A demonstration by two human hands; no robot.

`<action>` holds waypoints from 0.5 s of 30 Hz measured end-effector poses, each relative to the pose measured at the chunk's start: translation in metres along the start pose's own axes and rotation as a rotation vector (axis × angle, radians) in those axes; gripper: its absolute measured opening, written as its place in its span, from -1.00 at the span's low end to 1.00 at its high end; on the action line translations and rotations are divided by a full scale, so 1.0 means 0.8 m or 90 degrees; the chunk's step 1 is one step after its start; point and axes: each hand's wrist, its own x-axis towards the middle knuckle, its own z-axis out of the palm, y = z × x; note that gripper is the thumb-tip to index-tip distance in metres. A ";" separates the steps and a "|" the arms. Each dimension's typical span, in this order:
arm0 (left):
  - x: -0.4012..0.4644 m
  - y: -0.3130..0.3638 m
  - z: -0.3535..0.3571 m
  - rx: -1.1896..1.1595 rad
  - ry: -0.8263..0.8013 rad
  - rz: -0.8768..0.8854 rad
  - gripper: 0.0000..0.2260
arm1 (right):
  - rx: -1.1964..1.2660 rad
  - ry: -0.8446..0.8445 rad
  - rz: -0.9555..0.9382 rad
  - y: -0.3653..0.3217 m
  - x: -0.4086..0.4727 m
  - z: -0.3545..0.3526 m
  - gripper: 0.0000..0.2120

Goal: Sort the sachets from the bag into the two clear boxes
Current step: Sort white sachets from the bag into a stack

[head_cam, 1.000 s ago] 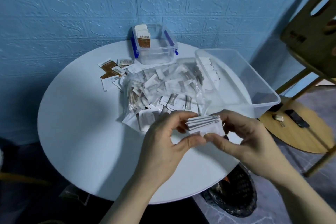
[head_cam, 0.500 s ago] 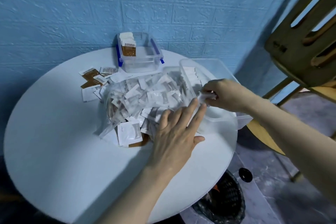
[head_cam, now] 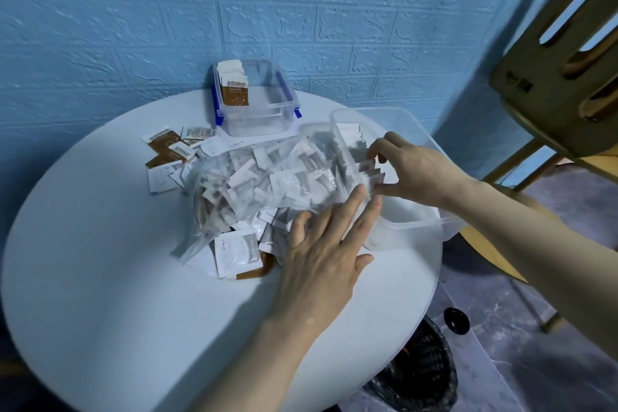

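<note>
Most sachets are left in the bag [head_cam: 267, 184]; white ones [head_cam: 369, 174] are pinched by the right hand [head_cam: 418, 167] inside the big box [head_cam: 414, 227] (left hand [head_cam: 321, 254] spread flat).

White sachets [head_cam: 369, 174] upright in large box [head_cam: 418, 222] — bag [head_cam: 267, 184] beside.
</note>
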 end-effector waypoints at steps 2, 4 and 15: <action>0.000 0.000 0.000 -0.006 -0.004 -0.004 -0.29 | 0.004 -0.011 0.006 0.001 -0.001 0.000 -0.58; 0.000 0.001 0.000 -0.010 -0.005 -0.005 -0.30 | 0.016 -0.018 0.009 -0.002 -0.001 0.001 -0.63; 0.000 0.001 0.000 -0.016 -0.004 -0.009 -0.30 | 0.147 -0.136 0.206 -0.010 -0.001 -0.004 -0.11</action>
